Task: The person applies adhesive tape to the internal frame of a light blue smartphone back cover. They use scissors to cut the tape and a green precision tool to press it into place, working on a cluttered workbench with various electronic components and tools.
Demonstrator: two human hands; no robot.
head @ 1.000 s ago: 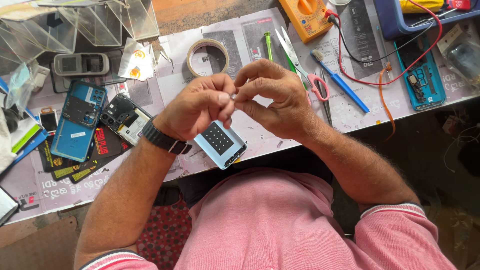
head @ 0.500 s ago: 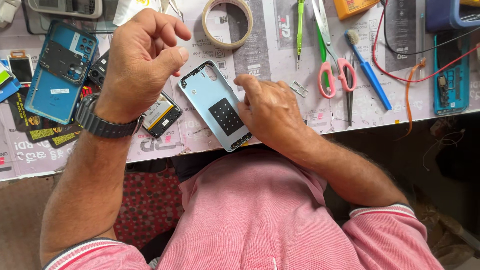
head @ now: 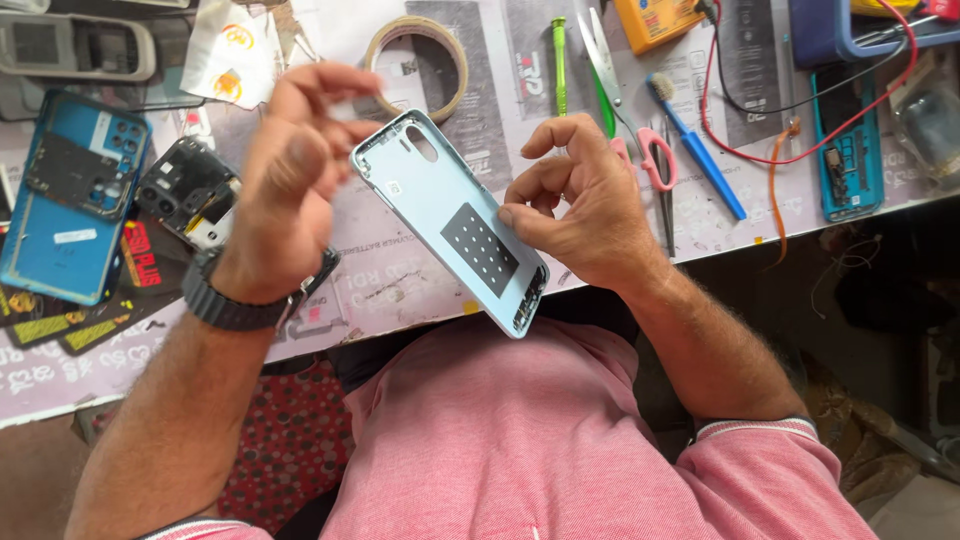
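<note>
A white foil packet (head: 232, 62) with orange-yellow round marks is lying at the top left of the worktable, beside the roll of tape. A small white rectangular sticker (head: 76, 237) is sitting on the blue phone frame at the left edge. Below that frame, dark flat packets (head: 140, 262) with red and yellow print are lying fanned out. Printed black-and-white paper sheets (head: 530, 60) are covering the tabletop.

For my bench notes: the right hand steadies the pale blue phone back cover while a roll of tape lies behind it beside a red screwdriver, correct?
Nearly: in the head view the screwdriver beside the roll of tape is green, not red. The right hand does steady the pale blue back cover.
</note>
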